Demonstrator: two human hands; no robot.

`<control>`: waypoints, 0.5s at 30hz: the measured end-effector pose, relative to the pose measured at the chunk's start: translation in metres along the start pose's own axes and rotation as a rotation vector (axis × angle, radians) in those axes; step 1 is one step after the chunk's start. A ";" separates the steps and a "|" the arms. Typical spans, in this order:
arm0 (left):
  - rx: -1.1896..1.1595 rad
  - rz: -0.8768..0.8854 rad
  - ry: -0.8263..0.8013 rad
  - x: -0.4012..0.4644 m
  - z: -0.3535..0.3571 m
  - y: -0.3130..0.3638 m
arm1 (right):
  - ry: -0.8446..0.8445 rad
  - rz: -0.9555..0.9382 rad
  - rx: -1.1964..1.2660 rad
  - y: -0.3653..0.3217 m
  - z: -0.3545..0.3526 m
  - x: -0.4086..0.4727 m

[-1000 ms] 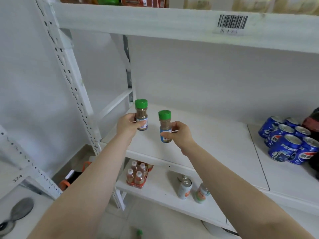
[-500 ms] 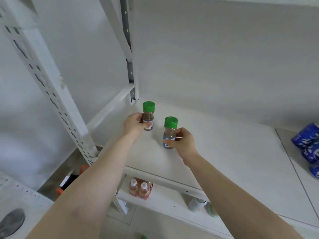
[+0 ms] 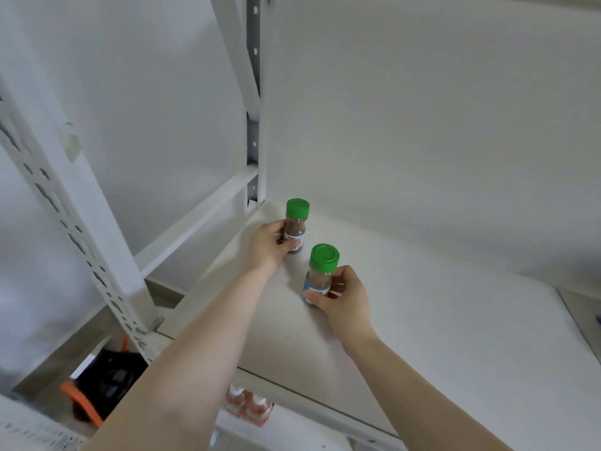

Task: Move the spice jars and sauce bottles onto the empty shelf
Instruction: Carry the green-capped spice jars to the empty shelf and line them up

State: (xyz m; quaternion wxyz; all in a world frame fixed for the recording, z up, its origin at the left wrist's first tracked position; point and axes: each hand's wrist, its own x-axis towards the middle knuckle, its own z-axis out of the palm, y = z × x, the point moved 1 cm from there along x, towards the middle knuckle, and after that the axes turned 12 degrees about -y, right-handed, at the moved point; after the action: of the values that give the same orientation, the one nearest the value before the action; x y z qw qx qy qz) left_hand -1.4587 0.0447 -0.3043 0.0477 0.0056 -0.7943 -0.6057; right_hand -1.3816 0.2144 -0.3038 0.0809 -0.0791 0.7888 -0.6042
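Reaching deep over the white shelf (image 3: 439, 336), both bare arms stretch out from the bottom of the head view. The left hand (image 3: 266, 245) is wrapped around a spice jar (image 3: 295, 234) with a green cap and brown powder inside, fingers curled round its labelled body, thumb across the front. That jar stands upright near the back left corner of the shelf, just in front of the rear upright post (image 3: 255, 125); its base looks to be on or right at the board, though the hand hides the contact, so I cannot tell for sure.

Over to the right hand (image 3: 341, 297): it grips a second spice jar (image 3: 320, 276), same green cap, with a blue and white label. Thumb on the near side, fingers round the far side, a firm hold on the lower half. This one tilts slightly, its cap leaning towards the camera, and it sits nearer the front than the first, the two jars close together but not touching. Whether its bottom has met the shelf is hidden by the palm.

Down below, through the gap at the front edge, a pack of bottles (image 3: 247, 405) with pale caps sits on the lower shelf. To the left, beside the perforated front post (image 3: 65, 203), something black and orange (image 3: 97, 392) lies on the floor, too blurred to name.
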 end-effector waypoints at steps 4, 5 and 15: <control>0.004 -0.035 -0.024 -0.001 -0.001 -0.006 | 0.012 -0.025 -0.016 -0.004 0.010 0.004; -0.040 -0.064 -0.002 -0.007 -0.003 -0.004 | 0.012 -0.029 -0.014 -0.005 0.014 0.006; -0.345 -0.026 -0.185 -0.095 -0.022 0.008 | -0.228 -0.055 0.095 -0.005 0.009 0.017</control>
State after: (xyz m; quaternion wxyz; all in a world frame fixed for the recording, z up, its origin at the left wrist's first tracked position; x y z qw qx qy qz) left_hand -1.3619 0.0321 -0.2976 -0.0330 -0.0483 -0.6795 -0.7314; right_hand -1.3963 0.2012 -0.3017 0.1568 -0.1650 0.7426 -0.6298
